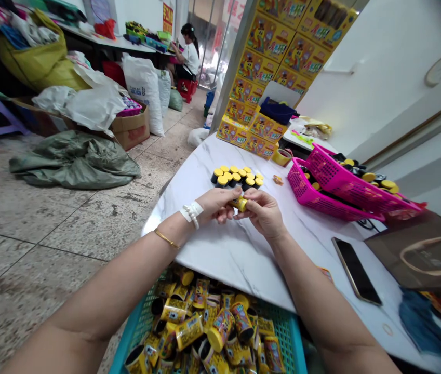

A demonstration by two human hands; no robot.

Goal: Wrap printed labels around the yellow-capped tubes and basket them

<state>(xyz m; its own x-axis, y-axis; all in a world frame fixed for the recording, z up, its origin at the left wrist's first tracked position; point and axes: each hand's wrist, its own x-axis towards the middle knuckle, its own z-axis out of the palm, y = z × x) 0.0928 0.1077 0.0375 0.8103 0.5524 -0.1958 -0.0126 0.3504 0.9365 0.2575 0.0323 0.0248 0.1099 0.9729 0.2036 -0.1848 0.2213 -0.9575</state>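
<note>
My left hand (216,204) is closed around a small yellow-labelled canister (239,203), held tilted above the white marbled table. On the other side, my right hand (264,213) pinches the canister's near end between thumb and fingers. Just beyond my hands stands a cluster of black canisters with yellow caps (235,176), upright and close together. Below the table edge, a teal basket (298,337) holds many canisters in yellow printed labels (189,331); some show dark open ends, others yellow caps.
Two pink baskets (333,174) of black and yellow pieces stand at the right. A phone (356,270) lies near a brown paper bag (418,254). Yellow printed boxes (263,67) are stacked at the back. Sacks (142,91) crowd the floor; a person (189,54) sits far off.
</note>
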